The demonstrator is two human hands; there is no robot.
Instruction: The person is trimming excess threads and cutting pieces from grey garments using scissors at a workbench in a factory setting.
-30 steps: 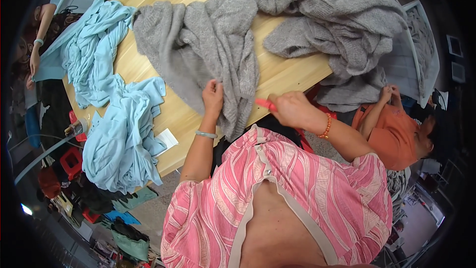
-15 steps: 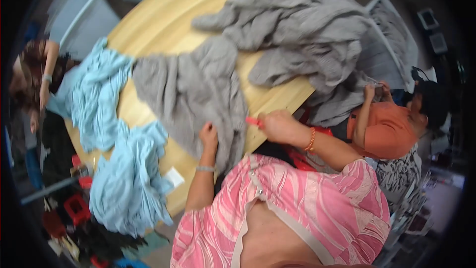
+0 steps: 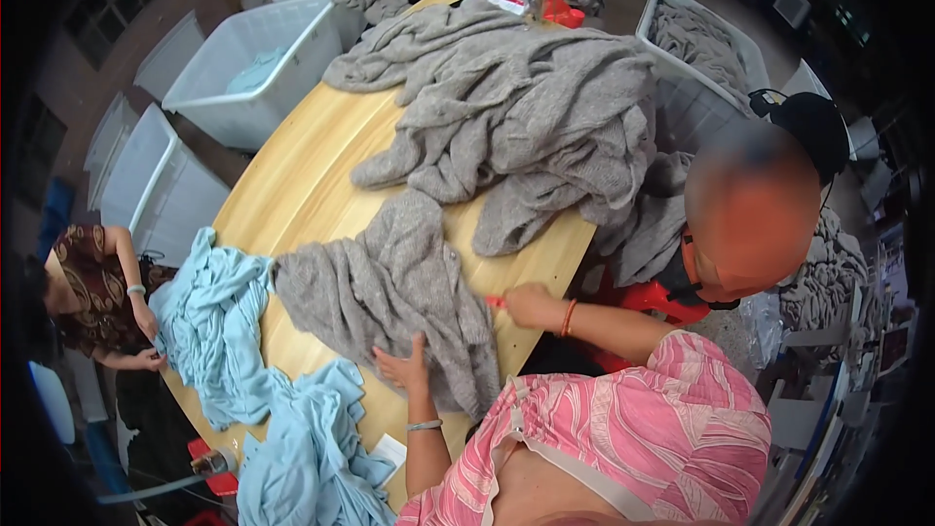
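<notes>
Grey knit (image 3: 390, 282), laid out in creases

Position: near side of the table (image 3: 302, 185), placed, I judge, for easy reach. Left hand (image 3: 404, 367): fingers spread at the knit's near-left edge, perhaps to steady it; contact I cannot confirm. Right hand (image 3: 534, 307): fingers wrapped round a red tool (image 3: 496, 302), its end just beside the knit's right edge. Grey pile (image 3: 526, 117) beyond; blue pile (image 3: 219, 331) left, seemingly separated by colour. Table: pale wood, curved edge. Room: pale bins (image 3: 234, 122); one co-worker (image 3: 86, 282) touching the blue pile.
</notes>
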